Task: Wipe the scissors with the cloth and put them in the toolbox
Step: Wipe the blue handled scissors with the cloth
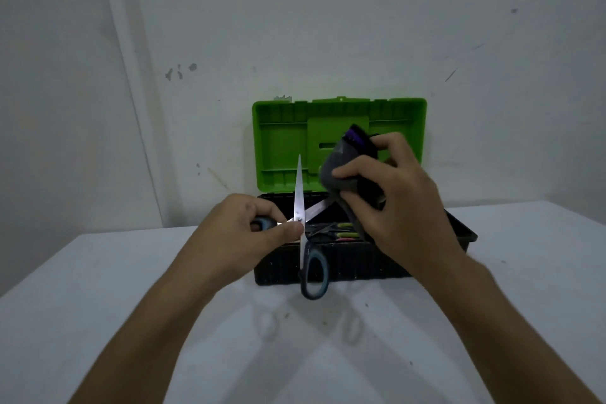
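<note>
Shiny metal is showing between the person's two hands — the scissors, spread wide open like an X. The left hand is gripping one dark blue handle ring, fingers curled tight around it, with the thumb pressing near the little screw. The right hand is squeezing a dark grey cloth around one blade, the one that is pointing to the right. The other blade is sticking straight up, bare and sharp. The second handle ring is hanging down loose in front of the toolbox.

The scissors are being held in the air, just above the front of the toolbox, not inside it yet. So the wiping seems to be going on, and the putting away is not done.

What could go wrong? The cloth looks thin where the fingers are pinching, so a hard pull along the edge could cut a finger. The bare blade is pointing up toward the person, and a quick move could poke. The loose handle could swing and snap the blades shut on the cloth or a finger. A slip could drop the scissors onto the tools lying in the box.

Counting: two hands, one pair of scissors, one cloth, one toolbox with its green lid standing open, and one white table. A few small tools are lying inside — too dark to count.
</note>
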`<state>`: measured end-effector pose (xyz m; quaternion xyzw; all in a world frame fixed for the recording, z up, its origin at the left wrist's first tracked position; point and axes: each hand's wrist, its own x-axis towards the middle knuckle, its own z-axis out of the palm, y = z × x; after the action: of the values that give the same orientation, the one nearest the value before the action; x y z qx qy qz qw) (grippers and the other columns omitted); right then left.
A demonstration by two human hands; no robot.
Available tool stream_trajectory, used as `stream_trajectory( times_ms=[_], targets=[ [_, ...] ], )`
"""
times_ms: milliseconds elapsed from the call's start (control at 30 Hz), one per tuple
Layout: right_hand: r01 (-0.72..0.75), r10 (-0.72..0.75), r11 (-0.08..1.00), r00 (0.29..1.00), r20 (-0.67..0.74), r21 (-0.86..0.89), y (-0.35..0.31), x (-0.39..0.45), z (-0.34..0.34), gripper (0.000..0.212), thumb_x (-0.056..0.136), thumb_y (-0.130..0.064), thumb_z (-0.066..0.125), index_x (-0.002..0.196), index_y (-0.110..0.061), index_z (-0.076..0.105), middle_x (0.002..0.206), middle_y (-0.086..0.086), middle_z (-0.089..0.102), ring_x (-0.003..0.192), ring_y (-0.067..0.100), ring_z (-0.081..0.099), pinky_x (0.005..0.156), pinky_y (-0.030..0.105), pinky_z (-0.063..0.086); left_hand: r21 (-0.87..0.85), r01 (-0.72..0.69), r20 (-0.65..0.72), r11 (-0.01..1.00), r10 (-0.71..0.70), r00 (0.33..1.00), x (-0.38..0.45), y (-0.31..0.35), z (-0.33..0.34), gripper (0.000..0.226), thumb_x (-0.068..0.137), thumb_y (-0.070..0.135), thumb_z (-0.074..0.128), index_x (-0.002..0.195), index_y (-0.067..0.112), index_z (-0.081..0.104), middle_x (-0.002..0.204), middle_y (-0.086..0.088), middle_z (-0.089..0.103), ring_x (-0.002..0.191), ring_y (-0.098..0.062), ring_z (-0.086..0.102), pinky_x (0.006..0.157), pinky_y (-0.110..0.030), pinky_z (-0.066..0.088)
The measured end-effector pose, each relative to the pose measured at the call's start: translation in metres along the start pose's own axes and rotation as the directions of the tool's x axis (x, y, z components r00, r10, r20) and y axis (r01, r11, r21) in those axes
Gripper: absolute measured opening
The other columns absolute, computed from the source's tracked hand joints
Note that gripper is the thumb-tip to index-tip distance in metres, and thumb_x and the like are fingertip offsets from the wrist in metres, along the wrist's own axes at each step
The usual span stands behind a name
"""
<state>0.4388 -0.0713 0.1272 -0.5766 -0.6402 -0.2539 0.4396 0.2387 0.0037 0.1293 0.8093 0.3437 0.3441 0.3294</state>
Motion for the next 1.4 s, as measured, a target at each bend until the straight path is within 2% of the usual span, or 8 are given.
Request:
stream_trajectory(
  times_ms=[200,400,667,833,1000,1100,1200,1400],
  targets=[
    [-0.017,0.027,0.998,0.985,-0.172,0.057,0.001,0.005,-0.021,0.026,0.08,-0.017,0.078,0.106,-0.017,0.071,0.116,0.003,0.048,0.089,0.007,0.05,0.081,0.004,0.044,-0.05,0.029,-0.047,0.998,-0.032,0.998,0.001,0.004,0.002,0.028,0.08,0.044,0.07,0.07,0.019,0.074,0.044,0.013,0.051,0.035,0.001,0.042,0.043,-0.012,0.031],
    [0.156,-0.169,0.972,0.984,0.062,0.174,-0.022,-0.001,-0.001,0.025,0.08,-0.017,0.079,0.105,-0.018,0.071,0.122,0.002,0.048,0.097,0.006,0.053,0.088,0.01,0.047,-0.007,-0.016,-0.092,1.0,0.016,0.996,-0.001,0.006,-0.001,0.023,0.087,0.032,0.066,0.068,0.022,0.072,0.046,0.011,0.055,0.037,-0.001,0.043,0.046,-0.021,0.032],
    [-0.022,0.013,0.998,0.985,-0.171,-0.055,0.011,0.001,-0.003,0.022,0.082,-0.014,0.078,0.102,-0.014,0.072,0.118,0.007,0.051,0.09,0.008,0.048,0.082,0.004,0.041,-0.064,0.027,-0.049,0.998,-0.03,0.998,0.004,-0.004,0.003,0.028,0.087,0.035,0.067,0.067,0.016,0.072,0.043,0.008,0.049,0.039,-0.004,0.039,0.05,-0.023,0.032],
    [-0.015,0.024,0.999,0.969,-0.247,0.038,0.005,0.008,-0.026,0.026,0.082,-0.013,0.077,0.106,-0.018,0.072,0.12,0.006,0.049,0.086,0.006,0.048,0.08,0.021,0.051,-0.2,0.079,-0.168,0.977,-0.114,0.979,0.009,-0.009,0.0,0.038,0.094,0.039,0.056,0.07,0.016,0.072,0.05,0.002,0.05,0.05,-0.012,0.045,0.058,-0.027,0.037],
    [-0.007,0.058,0.982,0.961,-0.269,0.189,-0.006,0.014,-0.043,0.028,0.08,-0.012,0.078,0.106,-0.02,0.071,0.114,0.001,0.048,0.102,0.006,0.054,0.085,0.009,0.046,-0.037,0.006,-0.259,0.999,-0.015,0.966,0.008,-0.008,-0.004,0.026,0.097,0.031,0.053,0.081,0.023,0.071,0.074,-0.006,0.067,0.069,-0.007,0.058,0.059,-0.019,0.04],
    [-0.01,0.056,0.981,0.971,-0.231,0.194,-0.01,0.016,-0.055,0.029,0.079,-0.012,0.079,0.106,-0.022,0.071,0.113,0.001,0.049,0.104,0.004,0.055,0.084,0.009,0.046,0.1,-0.037,-0.357,0.994,0.071,0.932,0.009,-0.012,0.0,0.017,0.095,0.027,0.057,0.089,0.021,0.071,0.076,0.009,0.067,0.07,0.001,0.06,0.059,-0.013,0.041],
    [-0.021,0.042,0.98,0.994,-0.1,0.199,-0.014,0.016,-0.059,0.029,0.078,-0.015,0.079,0.105,-0.026,0.072,0.11,-0.003,0.05,0.103,0.006,0.055,0.086,0.012,0.046,0.093,-0.029,-0.416,0.995,0.065,0.907,0.01,-0.016,0.006,0.014,0.094,0.023,0.059,0.095,0.02,0.073,0.088,0.007,0.071,0.082,-0.009,0.065,0.072,-0.03,0.055],
    [-0.034,0.018,0.982,0.996,0.09,0.186,-0.026,0.005,-0.016,0.03,0.079,-0.024,0.079,0.107,-0.026,0.069,0.105,-0.007,0.048,0.095,0.003,0.051,0.083,0.004,0.038,0.021,0.0,-0.325,1.0,0.007,0.946,0.009,-0.017,0.021,0.011,0.091,0.024,0.063,0.091,0.022,0.074,0.083,0.007,0.073,0.082,-0.011,0.069,0.078,-0.037,0.058]
  ],
)
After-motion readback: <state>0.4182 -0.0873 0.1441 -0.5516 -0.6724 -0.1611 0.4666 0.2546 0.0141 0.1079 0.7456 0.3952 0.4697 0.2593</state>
